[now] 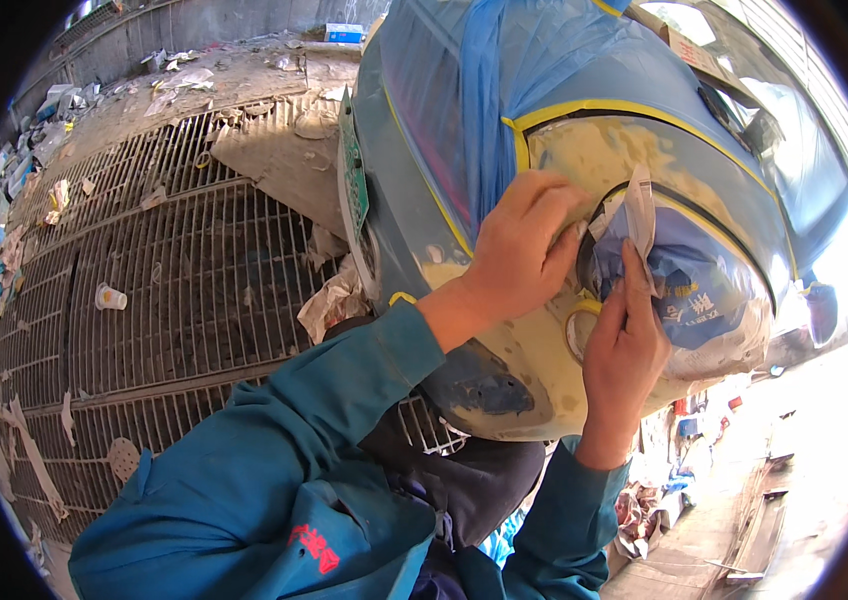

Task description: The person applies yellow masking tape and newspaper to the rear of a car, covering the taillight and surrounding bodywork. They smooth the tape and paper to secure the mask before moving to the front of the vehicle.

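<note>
In front of me is the corner of a car, its body patched with sanded yellow filler [554, 390] and wrapped higher up in blue masking film [544, 60] edged with yellow tape. A printed plastic sheet [694, 290] covers the headlight. My left hand [524, 250] is closed at the sheet's left edge, its fingertips pressed together; what they pinch, if anything, is hidden. My right hand [629, 345] is closed on the sheet, index finger and thumb at a raised fold. Beside its fingers, partly hidden, is a roll of yellow masking tape [578, 328].
A metal floor grating [164, 270] lies to the left, with a paper cup [111, 297] and a cardboard piece [284, 160] on it. Litter lines the far left wall. A green plate [353, 170] is on the car's front. Crumpled scraps [639, 515] lie at lower right.
</note>
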A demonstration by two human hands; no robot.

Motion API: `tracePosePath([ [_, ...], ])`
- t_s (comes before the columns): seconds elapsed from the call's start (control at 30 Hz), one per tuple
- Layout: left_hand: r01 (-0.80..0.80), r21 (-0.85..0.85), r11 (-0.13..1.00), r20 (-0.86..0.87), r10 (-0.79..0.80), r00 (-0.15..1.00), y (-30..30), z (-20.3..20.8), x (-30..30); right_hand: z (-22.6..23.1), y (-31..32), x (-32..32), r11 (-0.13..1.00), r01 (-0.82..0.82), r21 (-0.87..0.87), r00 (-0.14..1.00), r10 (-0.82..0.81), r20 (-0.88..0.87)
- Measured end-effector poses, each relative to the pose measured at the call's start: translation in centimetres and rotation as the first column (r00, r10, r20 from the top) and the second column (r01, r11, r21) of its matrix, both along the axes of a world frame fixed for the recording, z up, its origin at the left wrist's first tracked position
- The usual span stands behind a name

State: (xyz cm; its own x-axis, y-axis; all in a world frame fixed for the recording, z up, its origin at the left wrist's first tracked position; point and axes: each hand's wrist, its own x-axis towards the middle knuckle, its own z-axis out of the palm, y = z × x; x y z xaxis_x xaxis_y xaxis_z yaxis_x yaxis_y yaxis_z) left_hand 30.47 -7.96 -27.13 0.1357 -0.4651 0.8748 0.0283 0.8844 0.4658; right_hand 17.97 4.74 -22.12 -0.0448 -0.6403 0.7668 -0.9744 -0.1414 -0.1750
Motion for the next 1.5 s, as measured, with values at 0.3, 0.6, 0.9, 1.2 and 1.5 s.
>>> tracePosePath([
  [0.3,0.157,-0.379,0.912,0.415,0.016,0.91,-3.4,1.4,-0.2,-0.3,0.0,-1.0,0.996,-0.088,0.027,0.996,0.087,0.026],
  [0.6,0.089,-0.441,0.893,0.49,0.156,0.858,-4.9,2.4,0.9,-2.3,3.2,2.4,0.986,-0.129,0.104,0.844,0.054,0.534],
  [0.9,0.235,-0.324,0.916,0.51,-0.04,0.859,-3.8,4.3,1.6,-2.0,2.5,2.6,0.955,-0.298,-0.011,0.591,0.193,0.783],
  [1.2,0.241,-0.235,0.942,0.492,-0.099,0.865,-3.4,5.9,1.2,-1.7,0.8,2.4,0.984,-0.15,0.094,0.862,0.083,0.499],
  [1.5,-0.036,-0.34,0.94,0.457,0.198,0.867,-2.5,6.4,-0.3,-1.7,-0.7,1.8,0.992,-0.122,0.025,0.911,0.102,0.398],
])
